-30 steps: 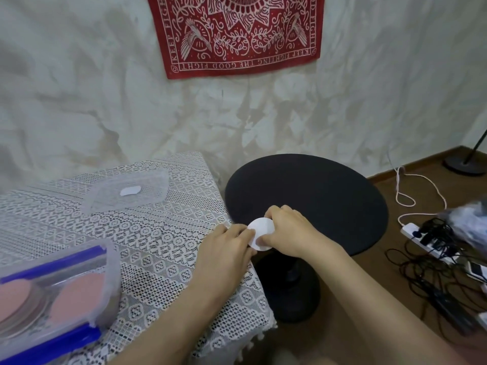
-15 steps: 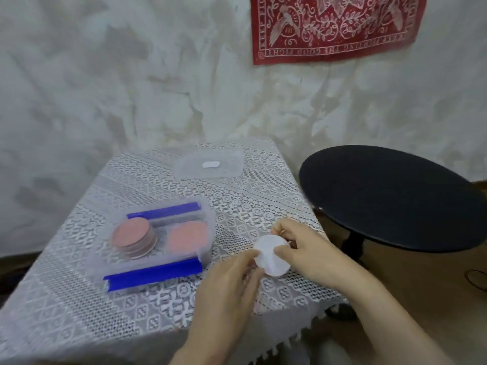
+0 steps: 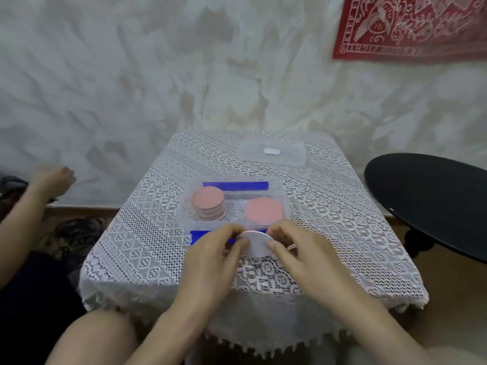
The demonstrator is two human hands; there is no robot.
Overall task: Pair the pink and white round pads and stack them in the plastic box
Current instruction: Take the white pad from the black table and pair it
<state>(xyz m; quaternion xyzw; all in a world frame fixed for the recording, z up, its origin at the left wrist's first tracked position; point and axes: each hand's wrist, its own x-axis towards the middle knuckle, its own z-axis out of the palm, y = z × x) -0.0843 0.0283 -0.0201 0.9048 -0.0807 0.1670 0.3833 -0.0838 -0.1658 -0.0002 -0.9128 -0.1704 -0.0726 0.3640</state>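
Note:
A clear plastic box [image 3: 281,194] with blue clips stands mid-table. Inside it, a stack of pink round pads [image 3: 208,203] fills the left side and a single pink pad [image 3: 264,211] lies on the right. Just in front of the box, my left hand [image 3: 210,255] and my right hand [image 3: 303,256] pinch a white round pad [image 3: 255,243] between their fingertips, one hand on each side. Something pink shows faintly under my right fingers.
The box's clear lid [image 3: 272,154] lies at the table's far edge on the lace cloth [image 3: 147,233]. A black round side table [image 3: 432,201] stands to the right. Another person's hand [image 3: 52,177] and arm reach in at the left. A red wall hanging [image 3: 411,25] is at the top right.
The view has swung left, bringing the box to the centre. Both hands carried the white pad from the black table's edge to just in front of the box. Another person's hand appeared at left.

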